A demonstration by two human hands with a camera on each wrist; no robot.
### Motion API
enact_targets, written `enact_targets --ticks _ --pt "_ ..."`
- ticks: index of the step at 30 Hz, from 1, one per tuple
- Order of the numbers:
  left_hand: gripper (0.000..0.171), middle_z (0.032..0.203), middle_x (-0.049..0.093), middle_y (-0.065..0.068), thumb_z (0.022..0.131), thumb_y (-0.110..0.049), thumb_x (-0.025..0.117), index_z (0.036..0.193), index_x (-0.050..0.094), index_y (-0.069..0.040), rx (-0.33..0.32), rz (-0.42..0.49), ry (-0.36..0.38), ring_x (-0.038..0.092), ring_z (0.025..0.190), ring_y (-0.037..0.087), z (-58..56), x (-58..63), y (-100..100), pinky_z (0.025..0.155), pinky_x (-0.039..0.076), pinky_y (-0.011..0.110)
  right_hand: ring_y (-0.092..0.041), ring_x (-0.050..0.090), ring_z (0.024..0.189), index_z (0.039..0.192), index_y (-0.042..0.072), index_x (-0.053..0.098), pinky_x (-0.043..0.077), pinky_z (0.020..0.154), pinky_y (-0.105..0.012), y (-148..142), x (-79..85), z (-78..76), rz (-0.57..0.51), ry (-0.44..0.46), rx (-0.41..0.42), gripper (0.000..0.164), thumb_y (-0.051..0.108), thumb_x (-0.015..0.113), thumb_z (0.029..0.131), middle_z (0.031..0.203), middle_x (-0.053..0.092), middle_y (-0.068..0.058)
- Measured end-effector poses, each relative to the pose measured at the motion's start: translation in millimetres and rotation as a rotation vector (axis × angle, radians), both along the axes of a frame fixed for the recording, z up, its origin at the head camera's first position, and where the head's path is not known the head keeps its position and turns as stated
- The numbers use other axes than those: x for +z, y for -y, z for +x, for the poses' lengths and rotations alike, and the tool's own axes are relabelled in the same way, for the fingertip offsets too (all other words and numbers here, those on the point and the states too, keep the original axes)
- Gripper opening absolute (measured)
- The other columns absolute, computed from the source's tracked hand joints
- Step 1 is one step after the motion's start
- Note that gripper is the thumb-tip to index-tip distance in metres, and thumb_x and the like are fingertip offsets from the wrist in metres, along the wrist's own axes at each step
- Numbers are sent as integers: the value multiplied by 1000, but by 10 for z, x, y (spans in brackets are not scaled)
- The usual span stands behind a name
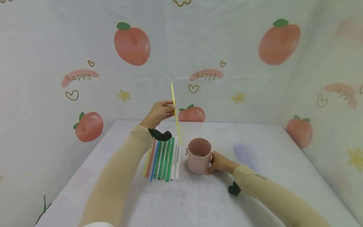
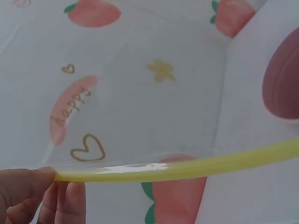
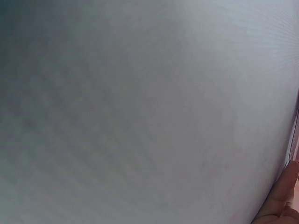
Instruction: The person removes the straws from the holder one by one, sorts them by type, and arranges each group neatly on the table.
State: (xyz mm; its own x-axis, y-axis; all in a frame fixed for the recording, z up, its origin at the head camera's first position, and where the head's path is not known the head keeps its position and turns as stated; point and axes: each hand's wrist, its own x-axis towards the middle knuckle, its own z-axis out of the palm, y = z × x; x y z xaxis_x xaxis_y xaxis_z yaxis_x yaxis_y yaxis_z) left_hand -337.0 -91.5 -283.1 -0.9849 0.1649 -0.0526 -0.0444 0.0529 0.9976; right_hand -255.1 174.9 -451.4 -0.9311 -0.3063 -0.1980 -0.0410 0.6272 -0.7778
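Note:
My left hand (image 1: 161, 111) pinches a long yellow drinking straw (image 1: 176, 121) and holds it nearly upright above the table, its lower end left of the bucket. In the left wrist view, the straw (image 2: 187, 169) has a clear film along it, and the thumb and fingertips grip it. A small pink bucket (image 1: 195, 164) with ring handles stands upright, its mouth facing up. My right hand (image 1: 219, 162) holds the bucket's right side low down, thumb in front; the other fingers are partly hidden. Only a bit of that hand shows in the right wrist view.
Left of the bucket lies a row of wrapped straws: yellow (image 1: 146, 164), red (image 1: 151, 158), blue (image 1: 155, 162), several green (image 1: 170, 160) and white ones (image 1: 177, 164). The white table (image 1: 181, 205) meets a printed cloth backdrop (image 1: 170, 47) behind and at the sides.

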Motion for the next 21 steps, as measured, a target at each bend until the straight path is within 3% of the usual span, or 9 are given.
enact_targets --ticks 8,16,21 --pt "46 125 54 16 96 -4 57 141 47 -1 17 -80 25 60 106 23 -67 -105 177 98 51 31 -36 53 121 110 -4 54 41 107 -51 -10 -2 -5 -4 -1 6 62 2 91 60 121 60 -19" --pt "48 108 57 10 94 -1 60 140 47 -2 49 -156 33 61 83 12 -97 -247 352 92 54 31 -33 54 118 111 -4 54 42 106 -52 -27 -21 -27 -12 4 15 63 4 91 60 119 60 -17" --pt "51 105 57 10 93 1 61 141 47 -5 68 -186 39 59 80 12 -115 -356 470 93 54 33 -30 55 115 111 -4 55 43 105 -51 -38 -40 -42 -10 0 17 63 4 91 60 116 61 -15"
